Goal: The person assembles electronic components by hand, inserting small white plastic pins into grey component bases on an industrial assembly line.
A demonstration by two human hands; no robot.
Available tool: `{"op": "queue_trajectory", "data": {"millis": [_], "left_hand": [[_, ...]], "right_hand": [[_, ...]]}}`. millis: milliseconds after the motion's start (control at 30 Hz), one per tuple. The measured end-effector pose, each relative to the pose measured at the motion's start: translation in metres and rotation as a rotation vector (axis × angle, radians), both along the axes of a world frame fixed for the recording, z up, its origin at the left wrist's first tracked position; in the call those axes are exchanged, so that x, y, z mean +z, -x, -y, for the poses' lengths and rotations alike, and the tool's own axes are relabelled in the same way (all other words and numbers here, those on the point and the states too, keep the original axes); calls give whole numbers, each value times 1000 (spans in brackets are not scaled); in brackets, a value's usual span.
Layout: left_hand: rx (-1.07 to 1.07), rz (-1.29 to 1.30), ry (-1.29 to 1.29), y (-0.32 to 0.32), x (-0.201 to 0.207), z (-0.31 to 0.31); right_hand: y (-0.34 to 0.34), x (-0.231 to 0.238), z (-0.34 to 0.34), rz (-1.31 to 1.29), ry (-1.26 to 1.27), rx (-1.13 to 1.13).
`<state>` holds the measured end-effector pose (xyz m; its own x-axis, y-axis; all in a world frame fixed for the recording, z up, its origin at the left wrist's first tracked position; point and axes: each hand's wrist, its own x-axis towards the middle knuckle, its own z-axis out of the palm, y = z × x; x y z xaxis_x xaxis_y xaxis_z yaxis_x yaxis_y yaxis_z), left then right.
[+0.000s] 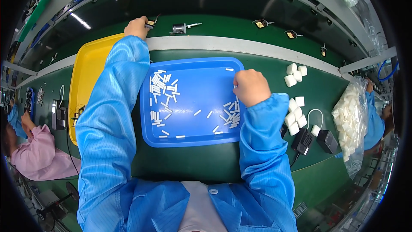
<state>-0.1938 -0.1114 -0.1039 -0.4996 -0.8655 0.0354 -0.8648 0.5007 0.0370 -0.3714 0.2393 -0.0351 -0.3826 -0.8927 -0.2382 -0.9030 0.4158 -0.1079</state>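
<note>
My left hand point(136, 28) reaches far forward past the yellow tray point(88, 56), closed on a small black and yellow component point(150, 24) with a thin tip, at the green strip behind the rail. My right hand point(252, 87) is closed in a pinch over the right rim of the blue tray point(193, 99). A speck of white shows at its fingertips, too small to name. Short white tubes lie in the blue tray, with one pile of tubes point(159, 83) at the left and another pile of tubes point(232, 116) at the right.
A metal cylinder with a shaft point(183, 28) and similar black and yellow components point(260, 23) lie along the green strip point(227, 22). At right are white foam-like blocks point(295, 111), black boxes with cords point(302, 141) and a filled clear bag point(351, 116). A person in pink point(43, 154) sits left.
</note>
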Motion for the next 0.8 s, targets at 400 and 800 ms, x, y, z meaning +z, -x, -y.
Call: {"op": "queue_trajectory", "data": {"millis": [400,800], "left_hand": [[-53,-1343,-1059,-20,83,-111],[-312,-1599,-1376,-66,149,-235]], "right_hand": [[-16,13,11,219,204,97],[-52,83,-11,1219,921,4]]}}
